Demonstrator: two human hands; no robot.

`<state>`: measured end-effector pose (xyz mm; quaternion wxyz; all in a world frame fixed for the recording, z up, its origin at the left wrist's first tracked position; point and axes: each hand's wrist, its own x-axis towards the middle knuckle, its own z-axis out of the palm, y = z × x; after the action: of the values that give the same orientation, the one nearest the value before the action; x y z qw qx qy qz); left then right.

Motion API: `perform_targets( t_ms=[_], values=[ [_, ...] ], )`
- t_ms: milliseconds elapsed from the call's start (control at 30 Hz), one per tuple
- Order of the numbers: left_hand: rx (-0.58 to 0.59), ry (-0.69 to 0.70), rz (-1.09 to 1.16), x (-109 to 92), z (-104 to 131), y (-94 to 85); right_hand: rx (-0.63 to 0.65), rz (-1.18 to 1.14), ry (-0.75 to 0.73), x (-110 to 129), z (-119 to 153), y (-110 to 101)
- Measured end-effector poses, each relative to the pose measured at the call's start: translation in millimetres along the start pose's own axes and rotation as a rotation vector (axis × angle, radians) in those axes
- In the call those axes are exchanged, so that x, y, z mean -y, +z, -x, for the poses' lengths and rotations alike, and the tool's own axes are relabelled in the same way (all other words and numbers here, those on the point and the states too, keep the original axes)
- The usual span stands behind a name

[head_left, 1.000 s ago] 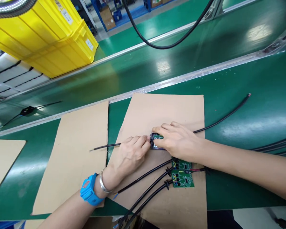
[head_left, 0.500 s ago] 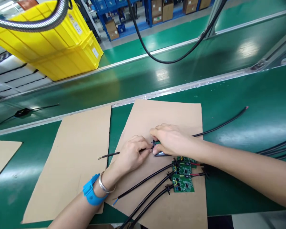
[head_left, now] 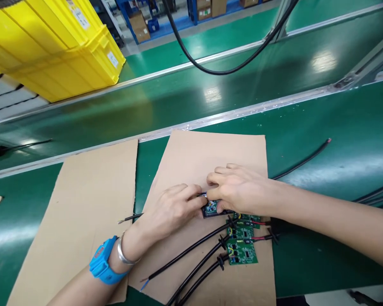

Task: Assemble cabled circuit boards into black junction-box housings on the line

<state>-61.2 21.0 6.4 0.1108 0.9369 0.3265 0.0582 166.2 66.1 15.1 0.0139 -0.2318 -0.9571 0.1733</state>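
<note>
A small circuit board in a black housing (head_left: 211,208) lies on the cardboard sheet between my hands. My left hand (head_left: 176,208) is closed at its left end, fingertips pressed on the edge. From the other side my right hand (head_left: 238,190) grips the same piece, with curled fingers on top and the thumb at its near side. A black cable (head_left: 134,217) with a bared end emerges left of my left wrist, and another cable (head_left: 301,162) runs right from behind my right hand. Just nearer, several green circuit boards (head_left: 241,250) with black cables attached lie partly overlapping.
Beneath the work is a cardboard sheet (head_left: 191,157), with a second sheet (head_left: 92,191) to its left. More black cables (head_left: 378,195) lie at the right on the green table. A metal rail (head_left: 217,120), a hanging cable (head_left: 217,72) and yellow bins (head_left: 73,72) are beyond.
My fingers have shifted on the black housing, and more of the board inside it shows. My left hand lies flatter. The view has moved slightly, with the bins now further left and higher.
</note>
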Motion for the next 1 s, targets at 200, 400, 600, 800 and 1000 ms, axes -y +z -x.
perform_targets(
  t_ms=[200,400,600,800,1000],
  values=[
    [-0.034,0.050,-0.072,0.3,3.7,4.0,-0.103,0.060,-0.015,8.3,-1.1,9.2],
    [-0.209,0.002,0.065,4.8,10.2,19.1,-0.118,-0.054,0.042,7.8,-2.4,14.4],
    [-0.294,-0.052,0.124,4.3,15.2,28.0,-0.186,-0.116,0.097,-1.9,15.5,13.5],
    [-0.278,-0.057,0.049,1.6,17.3,28.3,-0.167,-0.073,0.048,5.4,15.7,18.3],
    [-0.023,0.030,-0.074,0.4,4.8,5.3,-0.146,-0.045,0.087,4.7,11.4,21.5]
  ],
)
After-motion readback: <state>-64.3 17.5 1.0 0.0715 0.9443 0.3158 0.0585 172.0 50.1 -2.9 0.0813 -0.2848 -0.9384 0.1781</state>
